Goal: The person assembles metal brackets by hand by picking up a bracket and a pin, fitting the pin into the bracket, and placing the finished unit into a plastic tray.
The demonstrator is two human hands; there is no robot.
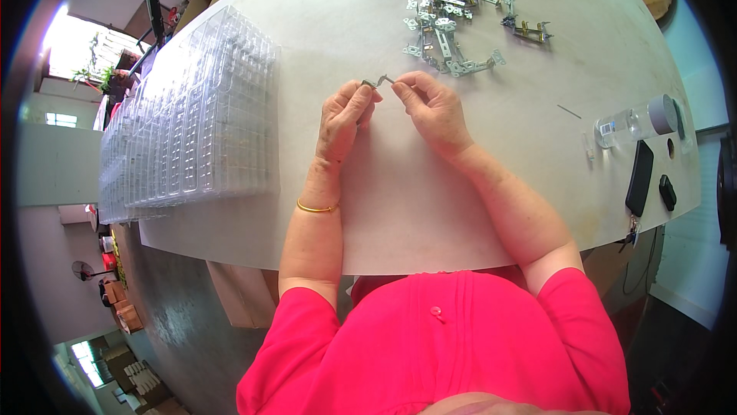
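Note:
Over the middle of the table, my left hand and my right hand are raised close together, thumbs and fingertips pinched. Between them is a small dark metal piece, bent in shape. My left fingers grip its left end, and my right thumb and forefinger close on its thin right end. Whether it is one part or two joined parts I cannot tell, since the fingertips cover both ends. Beyond my right hand lies a loose pile of metal brackets, silvery with some brass-coloured bits. A separate metal bracket sits right of the pile.
A tall stack of clear plastic trays takes up the table's left side. On the right are a thin rod, a clear bottle lying on its side, a black phone-like slab and a small black object.

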